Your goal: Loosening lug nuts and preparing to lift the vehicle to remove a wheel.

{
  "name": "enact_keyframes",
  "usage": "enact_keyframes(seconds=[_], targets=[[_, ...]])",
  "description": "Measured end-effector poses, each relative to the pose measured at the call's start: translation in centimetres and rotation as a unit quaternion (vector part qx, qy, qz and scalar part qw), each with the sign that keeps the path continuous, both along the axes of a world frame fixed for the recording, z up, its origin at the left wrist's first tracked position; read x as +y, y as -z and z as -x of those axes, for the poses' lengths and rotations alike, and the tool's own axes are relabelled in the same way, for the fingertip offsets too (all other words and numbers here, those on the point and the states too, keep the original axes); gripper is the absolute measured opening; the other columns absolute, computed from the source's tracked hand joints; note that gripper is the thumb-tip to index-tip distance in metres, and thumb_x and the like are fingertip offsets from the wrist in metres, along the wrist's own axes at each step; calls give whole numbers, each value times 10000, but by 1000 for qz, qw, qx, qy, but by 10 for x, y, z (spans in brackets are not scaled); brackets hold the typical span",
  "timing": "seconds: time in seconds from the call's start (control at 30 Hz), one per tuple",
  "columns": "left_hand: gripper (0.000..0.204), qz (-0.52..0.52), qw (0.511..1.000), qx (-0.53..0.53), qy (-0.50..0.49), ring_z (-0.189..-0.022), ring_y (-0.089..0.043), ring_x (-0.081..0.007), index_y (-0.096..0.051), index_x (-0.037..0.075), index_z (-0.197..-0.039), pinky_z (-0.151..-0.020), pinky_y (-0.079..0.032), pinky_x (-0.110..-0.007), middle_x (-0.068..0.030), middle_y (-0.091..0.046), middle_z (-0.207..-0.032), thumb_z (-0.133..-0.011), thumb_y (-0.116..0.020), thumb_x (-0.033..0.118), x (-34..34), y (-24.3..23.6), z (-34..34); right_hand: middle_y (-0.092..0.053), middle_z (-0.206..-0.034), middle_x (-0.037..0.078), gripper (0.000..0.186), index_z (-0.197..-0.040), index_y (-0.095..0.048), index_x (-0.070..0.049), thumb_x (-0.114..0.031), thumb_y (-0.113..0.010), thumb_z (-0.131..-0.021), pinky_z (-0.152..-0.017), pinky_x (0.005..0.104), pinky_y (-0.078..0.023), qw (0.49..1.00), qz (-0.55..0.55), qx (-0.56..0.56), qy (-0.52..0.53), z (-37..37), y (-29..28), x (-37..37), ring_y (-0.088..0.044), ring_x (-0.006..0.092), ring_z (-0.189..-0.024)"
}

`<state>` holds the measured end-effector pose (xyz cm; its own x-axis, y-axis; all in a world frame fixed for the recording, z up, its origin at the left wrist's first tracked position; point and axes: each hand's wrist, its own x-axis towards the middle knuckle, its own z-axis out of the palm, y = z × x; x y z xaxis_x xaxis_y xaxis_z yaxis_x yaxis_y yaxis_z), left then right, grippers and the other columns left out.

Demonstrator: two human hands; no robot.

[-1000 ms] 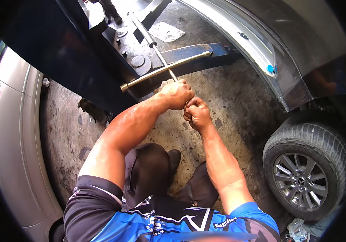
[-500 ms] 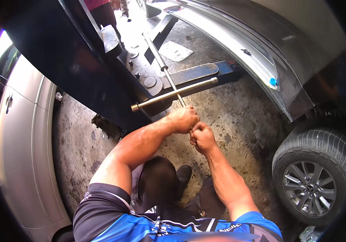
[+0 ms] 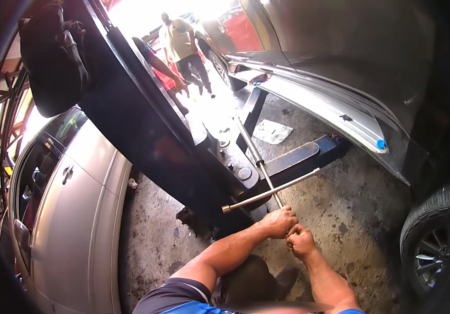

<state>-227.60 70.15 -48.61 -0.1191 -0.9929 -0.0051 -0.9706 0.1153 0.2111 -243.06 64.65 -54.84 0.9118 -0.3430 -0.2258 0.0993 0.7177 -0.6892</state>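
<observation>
Both my fists close around the near end of a cross-shaped lug wrench. My left hand grips the rod just behind the crossbar. Pressed close behind it, my right hand is closed at the rod's end, which the fingers hide. The crossbar slants up to the right, with a socket at its left tip. Beyond it, a thicker metal sleeve or tube continues the rod away from me. The wrench passes over a blue lift arm.
A dark lift post rises at left, a dark bag-like thing high on it. Beige car at far left; grey car at right, with a wheel. One person stands far back; another's arm shows behind the post.
My view has tilted up and left, so the scene sits lower and further right, and the people show more. Both hands keep their grip on the lug wrench.
</observation>
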Motion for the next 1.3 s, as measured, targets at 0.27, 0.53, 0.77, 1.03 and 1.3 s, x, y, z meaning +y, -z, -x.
enact_keyframes(seconds=[0.27, 0.53, 0.77, 1.03, 1.3], targets=[[185, 26, 999, 7, -30, -943, -541, -290, -625, 59, -834, -838, -460, -373, -114, -580, -911, -772, -674, 226, 2, 1, 6, -532, -727, 85, 195, -847, -515, -61, 114, -505, -761, -430, 302, -354, 998, 64, 16, -24, 4, -7, -11, -453, 144, -485], [260, 131, 987, 26, -84, -1152, -491, -355, -627, 48, -930, -987, -431, -414, -165, -563, -1128, -748, -692, 222, 13, 3, 17, -484, -627, 31, 178, -874, -529, -77, 78, -539, -786, -428, 301, -350, 997, 66, 35, -22, 2, -10, -10, -432, 132, -469], [921, 56, 953, 3, -299, -1436, -204, -449, -323, 137, -1486, -1169, -263, -482, -263, -190, -1541, -703, -794, 249, 28, -3, 40, -482, -620, 16, 144, -890, -540, -87, 35, -552, -814, -428, 288, -352, 996, 70, 43, -36, 5, -16, -12, -432, 122, -469], [980, -77, 771, 277, -569, -1145, -584, -397, -203, -18, -1493, -974, -486, -415, -261, -564, -1263, -742, -773, 250, 47, 12, 7, -546, -715, 0, 137, -923, -553, -106, -4, -577, -836, -434, 263, -375, 993, 94, 53, -44, 5, -19, -13, -473, 92, -517], [266, -63, 499, 710, -493, -860, -638, -326, -611, 11, -942, -900, -483, -467, -167, -680, -939, -851, -496, 233, 83, -11, -18, -519, -668, -4, 109, -934, -560, -100, -44, -600, -850, -417, 264, -368, 990, 117, 76, -30, 4, -20, -11, -462, 98, -487]])
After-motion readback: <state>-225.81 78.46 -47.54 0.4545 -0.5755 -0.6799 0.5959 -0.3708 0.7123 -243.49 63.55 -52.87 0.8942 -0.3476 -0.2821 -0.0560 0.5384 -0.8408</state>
